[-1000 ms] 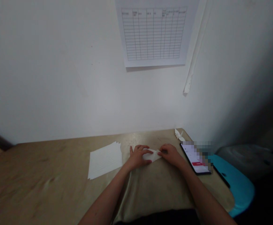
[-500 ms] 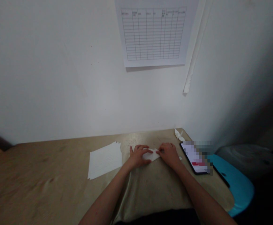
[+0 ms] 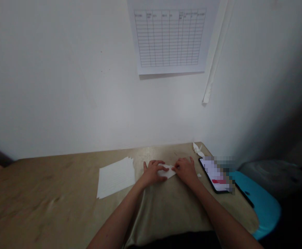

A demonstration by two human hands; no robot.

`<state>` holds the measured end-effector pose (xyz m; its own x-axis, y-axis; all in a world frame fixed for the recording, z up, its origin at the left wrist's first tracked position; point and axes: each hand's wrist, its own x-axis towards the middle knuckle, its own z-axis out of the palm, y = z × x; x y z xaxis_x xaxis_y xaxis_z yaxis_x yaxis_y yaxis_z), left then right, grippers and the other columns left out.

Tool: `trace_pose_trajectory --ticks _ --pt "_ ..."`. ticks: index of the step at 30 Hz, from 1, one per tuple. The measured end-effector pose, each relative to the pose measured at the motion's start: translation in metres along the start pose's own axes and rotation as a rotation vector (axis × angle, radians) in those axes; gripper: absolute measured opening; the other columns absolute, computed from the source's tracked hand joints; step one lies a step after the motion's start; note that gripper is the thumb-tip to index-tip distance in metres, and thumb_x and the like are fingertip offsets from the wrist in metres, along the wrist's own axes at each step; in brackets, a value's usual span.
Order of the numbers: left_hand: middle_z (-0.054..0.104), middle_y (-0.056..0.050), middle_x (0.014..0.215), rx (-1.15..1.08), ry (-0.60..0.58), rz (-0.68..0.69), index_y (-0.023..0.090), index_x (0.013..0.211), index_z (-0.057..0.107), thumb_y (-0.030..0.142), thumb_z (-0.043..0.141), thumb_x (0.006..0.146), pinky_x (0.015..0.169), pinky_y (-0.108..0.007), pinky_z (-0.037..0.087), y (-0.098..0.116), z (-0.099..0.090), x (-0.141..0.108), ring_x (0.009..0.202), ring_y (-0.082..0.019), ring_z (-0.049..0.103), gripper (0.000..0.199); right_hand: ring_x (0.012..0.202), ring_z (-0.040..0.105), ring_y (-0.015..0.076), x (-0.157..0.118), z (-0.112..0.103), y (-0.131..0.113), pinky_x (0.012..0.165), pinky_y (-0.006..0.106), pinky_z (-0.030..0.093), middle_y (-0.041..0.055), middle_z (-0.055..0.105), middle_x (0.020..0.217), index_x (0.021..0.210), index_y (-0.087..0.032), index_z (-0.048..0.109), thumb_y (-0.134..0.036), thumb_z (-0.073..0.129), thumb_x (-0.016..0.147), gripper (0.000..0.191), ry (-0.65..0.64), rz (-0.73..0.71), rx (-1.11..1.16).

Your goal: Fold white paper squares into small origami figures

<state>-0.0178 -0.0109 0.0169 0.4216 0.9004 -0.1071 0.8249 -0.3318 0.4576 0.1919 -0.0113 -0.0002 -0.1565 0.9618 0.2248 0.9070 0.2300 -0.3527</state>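
A small folded piece of white paper [image 3: 170,173] lies on the brown table cover between my hands. My left hand [image 3: 153,173] rests over its left part, fingers spread, with the index fingertip and thumb touching the paper. At the right edge, my right hand [image 3: 185,170] pinches the paper between thumb and index finger, while another finger sticks up. Parts of the sheet are hidden beneath my fingers, so its full shape cannot be made out.
A stack of white paper sheets [image 3: 116,178] lies to the left. On the right are a phone [image 3: 215,176], a folded white paper shape [image 3: 198,149] and a small white scrap [image 3: 199,175]. A turquoise stool [image 3: 263,199] stands beyond the table edge. A printed chart [image 3: 170,41] hangs on the wall.
My right hand has shifted slightly and one of its fingers has lifted. At the right part of the folded paper, the outline looks a little different. My left hand stays in place.
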Motion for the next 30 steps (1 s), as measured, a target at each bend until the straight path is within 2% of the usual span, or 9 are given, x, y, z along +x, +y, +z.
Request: trace_pose_trajectory --ticks 9,16,22,30 --pt "0.053 0.005 0.143 0.004 0.061 -0.028 0.045 0.106 0.072 0.052 0.077 0.072 0.109 -0.079 -0.003 0.001 0.006 0.003 0.139 -0.034 0.033 0.035 0.104 0.059 0.0229 -0.001 -0.003 -0.003 0.113 0.055 0.012 0.0037 0.071 0.095 0.078 -0.022 0.070 -0.032 0.063 0.089 0.016 0.004 0.002 0.002" --pt "0.053 0.003 0.144 0.005 0.045 -0.027 0.043 0.107 0.071 0.051 0.077 0.072 0.109 -0.079 -0.002 0.001 0.005 0.004 0.139 -0.034 0.032 0.037 0.106 0.058 0.0235 0.000 -0.002 -0.004 0.113 0.055 0.013 0.0044 0.071 0.096 0.080 -0.022 0.070 -0.032 0.063 0.089 0.015 -0.003 0.015 -0.008" --pt "0.052 0.002 0.143 0.041 0.071 -0.022 0.046 0.120 0.062 0.048 0.077 0.072 0.109 -0.080 0.000 0.004 0.007 0.003 0.138 -0.035 0.034 0.051 0.109 0.056 0.0241 -0.001 0.003 -0.002 0.111 0.054 0.015 0.0051 0.069 0.100 0.083 -0.021 0.068 -0.033 0.063 0.088 0.013 0.015 0.027 -0.007" --pt "0.043 0.005 0.150 0.067 0.034 -0.026 0.054 0.118 0.064 0.053 0.074 0.075 0.109 -0.078 -0.005 0.007 0.003 -0.001 0.143 -0.036 0.027 0.044 0.105 0.055 0.0235 0.000 0.014 0.005 0.108 0.052 0.020 0.0047 0.067 0.102 0.097 -0.023 0.062 -0.030 0.061 0.089 0.011 0.046 0.019 0.045"
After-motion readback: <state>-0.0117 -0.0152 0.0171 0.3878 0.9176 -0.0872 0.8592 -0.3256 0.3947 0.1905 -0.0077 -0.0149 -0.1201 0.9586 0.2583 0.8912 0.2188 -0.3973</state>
